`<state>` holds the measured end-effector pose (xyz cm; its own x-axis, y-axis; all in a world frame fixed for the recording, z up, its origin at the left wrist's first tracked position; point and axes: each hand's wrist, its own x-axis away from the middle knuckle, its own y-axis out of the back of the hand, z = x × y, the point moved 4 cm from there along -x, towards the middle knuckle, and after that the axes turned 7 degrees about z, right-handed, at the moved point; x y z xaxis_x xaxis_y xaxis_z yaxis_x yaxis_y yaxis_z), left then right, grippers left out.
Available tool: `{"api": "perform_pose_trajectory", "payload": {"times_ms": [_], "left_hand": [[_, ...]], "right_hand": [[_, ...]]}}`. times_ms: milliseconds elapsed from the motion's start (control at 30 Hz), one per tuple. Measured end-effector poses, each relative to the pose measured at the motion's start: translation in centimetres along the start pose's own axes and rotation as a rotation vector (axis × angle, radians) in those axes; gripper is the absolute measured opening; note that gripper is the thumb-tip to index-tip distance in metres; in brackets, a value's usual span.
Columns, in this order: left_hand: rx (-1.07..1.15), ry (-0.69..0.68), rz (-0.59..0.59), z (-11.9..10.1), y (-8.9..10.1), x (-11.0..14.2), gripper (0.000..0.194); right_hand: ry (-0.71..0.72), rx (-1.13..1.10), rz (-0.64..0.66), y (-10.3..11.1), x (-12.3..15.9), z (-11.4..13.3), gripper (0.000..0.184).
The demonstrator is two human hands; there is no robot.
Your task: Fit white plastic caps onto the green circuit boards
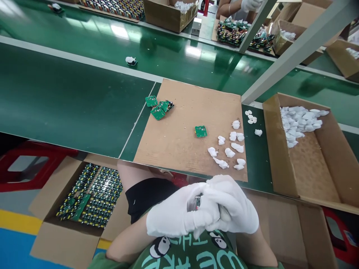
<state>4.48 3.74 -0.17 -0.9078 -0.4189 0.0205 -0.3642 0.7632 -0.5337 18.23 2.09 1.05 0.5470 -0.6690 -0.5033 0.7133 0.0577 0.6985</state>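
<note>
Both my hands wear white gloves and meet close to my chest, below the table edge. My left hand [179, 216] and my right hand [232, 209] are closed together round a small part [198, 201], of which only a sliver shows between the fingers. A cardboard sheet [179, 145] lies on the green table in front of me. One green circuit board [201, 131] lies alone on it. A few more green circuit boards [158, 106] lie at its far left corner. Several small white plastic pieces [230, 149] are scattered at its right side.
A cardboard box [280, 164] at the right holds many white pieces [300, 121]. A box on the floor at my left holds stacked circuit boards [92, 196]. A green conveyor belt [84, 41] runs beyond the table, with a white item [131, 60] on it. Another person's gloved hand [249, 4] works at the far side. A grey frame post [291, 52] slants across.
</note>
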Motion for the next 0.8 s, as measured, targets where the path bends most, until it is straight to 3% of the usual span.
{"api": "perform_pose_trajectory", "payload": {"times_ms": [133, 300, 433, 667, 800], "left_hand": [[0.135, 0.023, -0.015, 1.1, 0.2, 0.3, 0.035], [0.28, -0.037, -0.068, 2.1, -0.1, 0.2, 0.045], [0.426, -0.068, -0.137, 2.7, -0.5, 0.1, 0.044], [0.237, -0.083, -0.159, 1.3, -0.7, -0.1, 0.05], [0.217, -0.145, -0.146, 1.2, -0.3, -0.1, 0.046]], "right_hand": [[0.047, 0.061, -0.029, 0.2, 0.5, 0.3, 0.041], [-0.031, -0.047, -0.036, 0.1, 0.1, 0.9, 0.03], [-0.076, 0.078, -0.097, 0.1, 0.4, 1.3, 0.016], [-0.039, 0.123, -0.028, -0.6, 0.6, 0.5, 0.04], [-0.001, 0.117, -0.032, -0.9, -0.1, 0.6, 0.041]]}}
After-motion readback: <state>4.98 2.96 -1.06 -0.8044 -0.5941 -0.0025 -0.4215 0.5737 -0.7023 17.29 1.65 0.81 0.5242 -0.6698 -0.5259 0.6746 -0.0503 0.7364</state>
